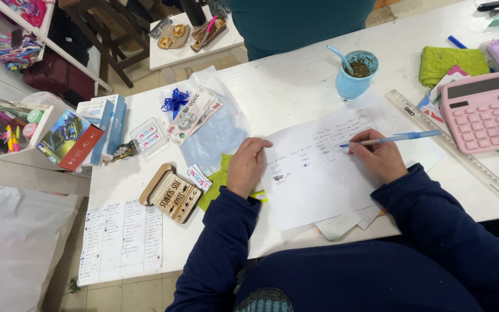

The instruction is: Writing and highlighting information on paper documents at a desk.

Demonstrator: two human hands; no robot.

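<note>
Nearby, pink calculator (484,112), clear ruler (456,148), blue cup (354,75), right hand (378,156) grip closed on pen (397,138), left hand (247,166) flat on paper (324,167).

One pen (397,137), one calculator (483,112), one ruler (463,153) — two hands.

Blue pen on the page, sheet pinned flat.

The slim light-blue plastic pen (397,137) lies at a shallow slant, tip down at its left end and touching the paper, barrel running out to the right, pinched in the right hand (376,157). The large white sheet of paper (319,173) lies flat on the table, slightly skewed, its near edge reaching the table's front edge; short rows of handwritten notes cross its upper half. The left hand (247,166) rests palm-down on the sheet's left edge.
</note>
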